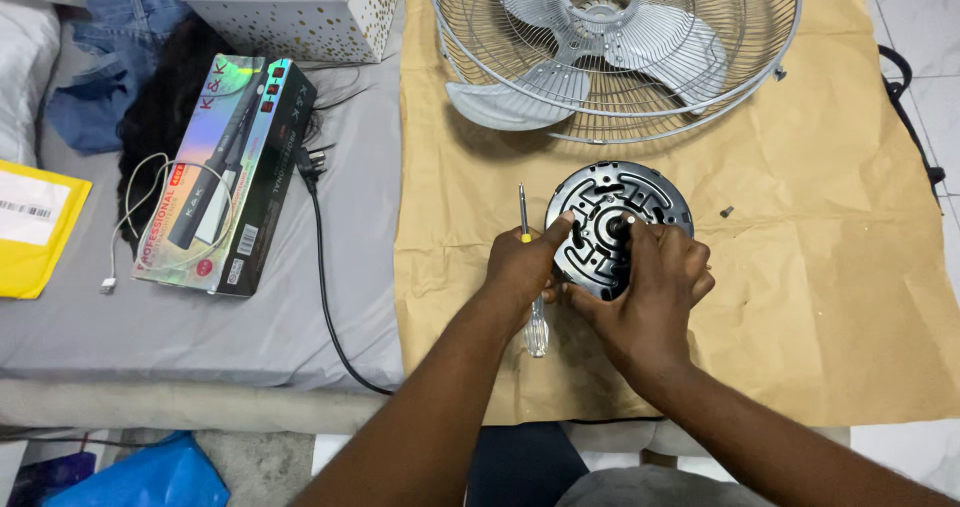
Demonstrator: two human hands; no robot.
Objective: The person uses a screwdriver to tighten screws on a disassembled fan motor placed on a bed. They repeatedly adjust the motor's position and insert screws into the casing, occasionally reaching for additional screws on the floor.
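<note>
Round motor plate (pixel 612 212), gripped by left hand (pixel 522 265) and right hand (pixel 650 292); screwdriver (pixel 531 287) beneath left hand, fan cage (pixel 620 47) beyond, small screw (pixel 726 211) nearby

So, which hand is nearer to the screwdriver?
Left. The left hand lies over the screwdriver, seemingly touching it; the right hand is to its right, on the round motor housing.

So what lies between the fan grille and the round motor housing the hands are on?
In the head view, only bare brown paper lies between the fan grille and the motor housing; the screwdriver and small screw sit off to either side.
</note>
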